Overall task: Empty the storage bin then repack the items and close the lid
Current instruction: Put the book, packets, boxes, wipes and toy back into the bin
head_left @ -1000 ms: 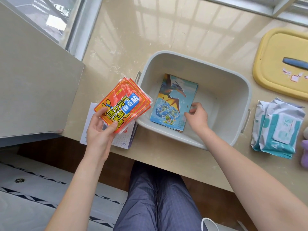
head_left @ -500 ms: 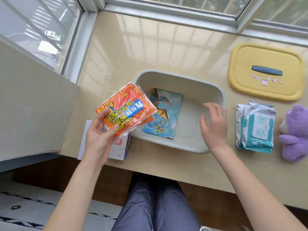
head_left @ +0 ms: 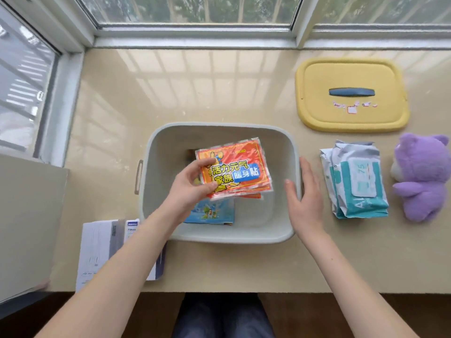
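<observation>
Fingers (head_left: 195, 167) of the left hand (head_left: 188, 189) pinch a small stack of shiny orange-red plastic packets (head_left: 234, 167) by its left edge. The stack hangs inside the pale grey plastic storage bin (head_left: 166, 147), just above a flat picture book (head_left: 212, 212) that lies on the bin floor under that hand.

The packets look light, thin and bendy. The shiny wrap may be slippery, so I think it is best to squeeze the whole stack together at one edge, or one packet could slide out.

Fingers (head_left: 308, 172) of the right hand (head_left: 305, 196) are straight and a little apart, and they hold nothing. They sit at the bin's right rim, but I cannot tell if they touch it. Just past them on the bench (head_left: 195, 89) lie soft blue-and-white wet wipe packs (head_left: 356, 181), then a fluffy purple toy bear (head_left: 422, 176). Well beyond those fingers lies the yellow plastic lid (head_left: 351, 76), off the bin.
</observation>
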Available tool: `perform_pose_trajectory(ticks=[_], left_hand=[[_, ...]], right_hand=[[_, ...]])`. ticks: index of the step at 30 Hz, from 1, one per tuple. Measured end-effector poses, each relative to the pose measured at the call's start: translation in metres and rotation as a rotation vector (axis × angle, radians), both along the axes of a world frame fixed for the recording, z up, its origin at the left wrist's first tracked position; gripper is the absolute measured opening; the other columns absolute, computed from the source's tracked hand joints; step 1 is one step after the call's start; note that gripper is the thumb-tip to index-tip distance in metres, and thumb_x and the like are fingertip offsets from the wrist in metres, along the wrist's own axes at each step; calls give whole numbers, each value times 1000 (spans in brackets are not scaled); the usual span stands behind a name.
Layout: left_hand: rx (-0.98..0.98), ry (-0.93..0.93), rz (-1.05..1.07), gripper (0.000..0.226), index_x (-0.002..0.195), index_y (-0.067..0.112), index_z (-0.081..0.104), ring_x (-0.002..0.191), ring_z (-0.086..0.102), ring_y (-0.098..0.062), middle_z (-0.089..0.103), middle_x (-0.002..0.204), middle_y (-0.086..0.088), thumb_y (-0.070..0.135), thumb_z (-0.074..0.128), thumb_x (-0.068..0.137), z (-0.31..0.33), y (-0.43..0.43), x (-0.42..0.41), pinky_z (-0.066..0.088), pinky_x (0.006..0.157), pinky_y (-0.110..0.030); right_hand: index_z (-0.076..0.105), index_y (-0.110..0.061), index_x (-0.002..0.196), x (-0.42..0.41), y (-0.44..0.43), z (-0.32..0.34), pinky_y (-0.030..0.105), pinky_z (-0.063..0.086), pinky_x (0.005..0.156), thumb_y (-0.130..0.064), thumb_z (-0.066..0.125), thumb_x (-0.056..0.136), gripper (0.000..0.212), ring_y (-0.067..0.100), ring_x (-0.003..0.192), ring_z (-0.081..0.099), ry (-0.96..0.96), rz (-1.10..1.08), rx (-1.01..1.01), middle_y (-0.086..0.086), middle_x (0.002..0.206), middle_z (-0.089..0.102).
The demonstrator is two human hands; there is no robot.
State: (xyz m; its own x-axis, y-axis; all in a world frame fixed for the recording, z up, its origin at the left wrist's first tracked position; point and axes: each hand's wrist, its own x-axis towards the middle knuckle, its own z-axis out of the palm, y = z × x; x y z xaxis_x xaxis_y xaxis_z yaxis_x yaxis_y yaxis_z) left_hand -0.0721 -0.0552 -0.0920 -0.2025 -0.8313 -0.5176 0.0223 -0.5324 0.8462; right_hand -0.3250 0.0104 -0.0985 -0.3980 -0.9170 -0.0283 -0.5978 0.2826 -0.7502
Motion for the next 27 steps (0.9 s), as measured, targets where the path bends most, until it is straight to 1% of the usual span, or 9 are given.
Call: perform_pose_trajectory(ticks=[3,5,8,11,14,16,19,23,27], left_hand=[[28,-69,-93,51,112,28,68,106,68,-29,65,122,-6,-11,69,81,-31,-16,-21,60,76,-40],[7,-145,-144,50,112,27,67,106,67,-26,65,118,-1,-11,69,80,-45,-22,-30,60,72,-33],[-67,-293,-204,49,111,26,64,107,65,-20,62,112,9,-10,69,79,-59,-23,-35,60,80,-33],[-121,-395,-223,50,115,22,54,99,65,-13,60,115,2,-9,69,79,-68,-20,-35,59,69,-25],[-11,-359,-97,59,118,22,36,87,71,-14,69,103,-2,-6,72,80,-74,-18,-36,59,66,-28],[49,-319,-56,61,119,20,37,86,71,-14,71,98,-2,-4,75,79,-75,-22,-34,60,69,-29],[-8,-374,-198,57,115,23,49,89,66,-4,68,99,6,-7,76,75,-75,-34,-28,60,73,-29],[2,-430,-485,61,125,26,52,88,68,-13,69,100,0,-7,71,77,-71,-48,-33,59,70,-28],[12,-379,-561,61,121,36,53,74,69,0,69,93,15,-8,61,79,-71,-60,-48,53,60,-11]], right_hand=[[38,-9,148,-2,0,-8,5,14,110,-10,57,96,56,0,136,29,19,6,-31,-6,147,39],[39,-8,148,-2,0,-9,6,16,111,-8,58,95,56,5,137,32,21,1,-34,-1,149,42],[39,-9,147,-1,0,-8,9,18,112,-7,58,95,56,11,139,34,7,-10,-32,3,150,43],[40,-8,147,-1,0,-7,7,18,111,-6,58,94,56,7,136,34,13,-20,-44,5,149,44],[40,-8,147,0,0,-6,8,19,111,-5,58,94,56,6,135,34,4,-25,-42,5,148,45],[40,-7,147,0,0,-5,9,20,112,-5,58,93,56,6,135,35,1,-27,-40,5,148,44],[41,-6,146,0,-1,-5,12,21,113,-4,58,93,56,13,138,37,6,-29,-38,6,148,45],[40,-5,146,1,-1,-6,24,26,115,-4,58,94,55,18,139,38,-17,-34,-22,6,149,45],[40,-6,146,1,-1,-8,27,28,114,-3,58,93,56,16,138,39,-17,-42,-28,5,148,46]])
